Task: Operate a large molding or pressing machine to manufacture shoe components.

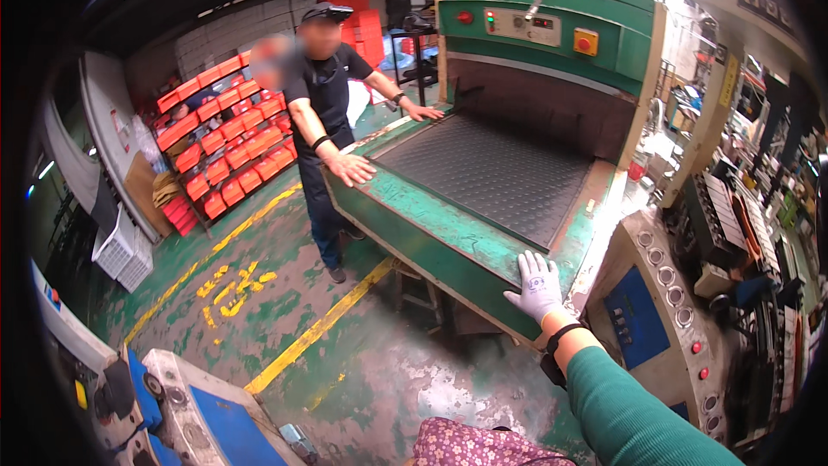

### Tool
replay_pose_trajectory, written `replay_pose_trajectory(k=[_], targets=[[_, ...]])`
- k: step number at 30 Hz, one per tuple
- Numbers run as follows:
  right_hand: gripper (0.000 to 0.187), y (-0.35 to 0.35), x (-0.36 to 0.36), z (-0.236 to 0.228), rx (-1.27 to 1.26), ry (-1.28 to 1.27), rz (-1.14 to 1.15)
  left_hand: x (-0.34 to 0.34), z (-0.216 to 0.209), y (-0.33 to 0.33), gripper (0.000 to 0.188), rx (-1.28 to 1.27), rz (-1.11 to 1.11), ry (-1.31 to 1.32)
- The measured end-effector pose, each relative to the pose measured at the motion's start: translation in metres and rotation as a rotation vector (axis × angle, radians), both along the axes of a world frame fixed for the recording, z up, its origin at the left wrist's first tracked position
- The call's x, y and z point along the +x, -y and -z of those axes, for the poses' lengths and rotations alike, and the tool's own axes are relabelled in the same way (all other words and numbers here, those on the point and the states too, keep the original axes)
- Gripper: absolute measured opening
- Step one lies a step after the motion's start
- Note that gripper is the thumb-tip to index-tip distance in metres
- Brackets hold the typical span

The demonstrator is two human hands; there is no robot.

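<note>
My right hand [538, 286], in a white glove with a dark band at the wrist, lies flat on the near right corner of a green machine's worn metal frame [431, 210]. Its fingers are stretched out, and it holds nothing. Just beyond my fingertips is the machine's black studded bed [500, 168], running back into a dark opening. My left hand does not show.
A co-worker [323, 86] in a dark apron stands at the machine's left side, both hands on its frame. A control panel [524, 28] tops the machine. Grey-and-blue machines [636, 315] stand right and lower left. Red bins [226, 134] fill a rack behind.
</note>
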State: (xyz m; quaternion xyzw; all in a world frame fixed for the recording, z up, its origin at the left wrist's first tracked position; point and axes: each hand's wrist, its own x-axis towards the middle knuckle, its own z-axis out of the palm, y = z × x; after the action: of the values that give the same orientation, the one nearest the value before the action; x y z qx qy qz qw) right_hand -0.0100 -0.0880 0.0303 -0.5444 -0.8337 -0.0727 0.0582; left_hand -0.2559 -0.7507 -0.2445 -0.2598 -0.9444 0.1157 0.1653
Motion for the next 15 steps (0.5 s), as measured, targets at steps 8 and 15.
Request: replay_pose_trajectory(k=[8,15], targets=[[0.095,0.004,-0.002,0.001,0.006,0.027,-0.001,0.009,-0.002,0.001,0.019,-0.016,-0.034,0.026],[0.096,-0.001,0.001,0.001,0.026,0.019,-0.002,0.017,-0.013,-0.009,0.019,-0.029,-0.041,0.032]])
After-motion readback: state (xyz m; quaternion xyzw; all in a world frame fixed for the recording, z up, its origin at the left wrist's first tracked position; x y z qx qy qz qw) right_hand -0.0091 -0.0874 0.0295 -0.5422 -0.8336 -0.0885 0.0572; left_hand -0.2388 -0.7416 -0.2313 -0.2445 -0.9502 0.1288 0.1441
